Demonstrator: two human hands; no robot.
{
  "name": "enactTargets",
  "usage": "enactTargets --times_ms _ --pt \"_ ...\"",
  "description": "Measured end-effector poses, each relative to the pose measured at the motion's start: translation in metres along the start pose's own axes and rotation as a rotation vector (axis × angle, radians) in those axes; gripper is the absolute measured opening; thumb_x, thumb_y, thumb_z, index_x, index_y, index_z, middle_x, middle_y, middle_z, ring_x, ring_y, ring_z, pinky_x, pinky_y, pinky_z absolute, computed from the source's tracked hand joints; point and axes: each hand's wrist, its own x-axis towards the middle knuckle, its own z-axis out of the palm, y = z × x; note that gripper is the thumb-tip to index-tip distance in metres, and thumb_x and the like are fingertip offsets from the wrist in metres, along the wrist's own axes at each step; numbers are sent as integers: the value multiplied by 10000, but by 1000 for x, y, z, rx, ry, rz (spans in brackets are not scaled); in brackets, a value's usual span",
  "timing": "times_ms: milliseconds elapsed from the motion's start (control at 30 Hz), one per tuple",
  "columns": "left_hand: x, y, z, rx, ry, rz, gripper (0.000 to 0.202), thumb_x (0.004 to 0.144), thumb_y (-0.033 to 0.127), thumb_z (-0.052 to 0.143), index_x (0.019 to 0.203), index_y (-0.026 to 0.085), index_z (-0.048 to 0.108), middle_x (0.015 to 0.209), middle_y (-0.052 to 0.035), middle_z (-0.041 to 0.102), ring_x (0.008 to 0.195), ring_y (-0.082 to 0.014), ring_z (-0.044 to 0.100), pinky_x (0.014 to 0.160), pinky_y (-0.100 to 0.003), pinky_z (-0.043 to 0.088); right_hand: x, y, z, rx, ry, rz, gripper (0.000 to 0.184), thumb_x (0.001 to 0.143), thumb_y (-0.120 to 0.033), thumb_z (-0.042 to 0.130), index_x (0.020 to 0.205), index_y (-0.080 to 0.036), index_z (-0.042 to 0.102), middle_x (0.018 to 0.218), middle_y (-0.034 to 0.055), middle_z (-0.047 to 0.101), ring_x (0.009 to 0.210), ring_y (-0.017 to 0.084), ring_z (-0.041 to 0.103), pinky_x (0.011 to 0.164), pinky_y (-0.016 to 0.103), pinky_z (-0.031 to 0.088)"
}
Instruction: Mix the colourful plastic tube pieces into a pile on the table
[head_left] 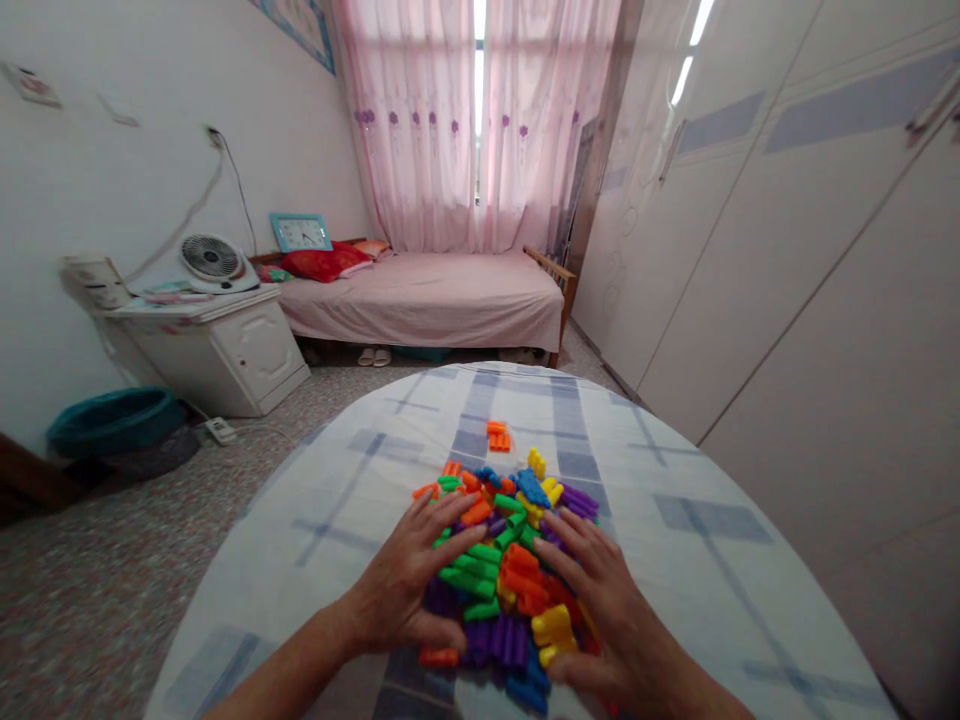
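A heap of colourful plastic building pieces lies on the round table between my hands. Green pieces (474,572) fill its middle, with an orange piece (525,580) beside them. Purple pieces (495,640) and a yellow piece (553,632) are at the near side, and a blue piece (533,487) is at the far side. My left hand (412,570) rests on the heap's left edge, fingers spread. On the right edge lies my right hand (600,590), its fingers also apart. Both touch the pieces without gripping any. Beyond the heap sits a separate orange piece (498,437).
A checked tablecloth (705,590) covers the table. Past it stands a bed (435,295) with a clock (301,233) at its left end. At left are a white cabinet (262,350) holding a fan (212,260), and a bin (112,420). A wardrobe (750,250) lines the right.
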Motion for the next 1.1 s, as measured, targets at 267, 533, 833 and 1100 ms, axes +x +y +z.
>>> enactTargets --times_ms 267,533,833,1100 --pt "-55 -9 46 160 28 -48 1204 465 780 668 1471 318 197 1552 -163 145 1372 -422 256 1085 -600 224 -67 31 34 -153 82 93 1096 552 -647 732 1472 -274 267 1561 92 101 1393 420 148 1070 586 242" --pt "-20 16 66 141 189 -48 804 695 389 700 1418 297 359 1519 -130 275 1348 -344 348 1057 -509 360 -23 -1 54 -177 96 -29 1032 570 -486 786 1451 -254 303 1528 133 230 1376 392 226 1055 565 299" --pt "47 23 44 -26 351 -373 460 767 287 615 1220 214 574 1308 -85 555 1227 -247 504 1035 -422 427 42 -18 43 2 345 125 398 802 -221 564 1198 -209 529 1200 94 567 1149 237 506 983 413 431" --pt "87 10 24 73 410 -471 430 807 444 580 1170 214 596 1249 -90 577 1171 -237 528 1012 -400 419 93 -1 15 50 423 250 371 825 -364 530 1154 -197 561 1173 80 583 1129 233 511 1004 422 397"
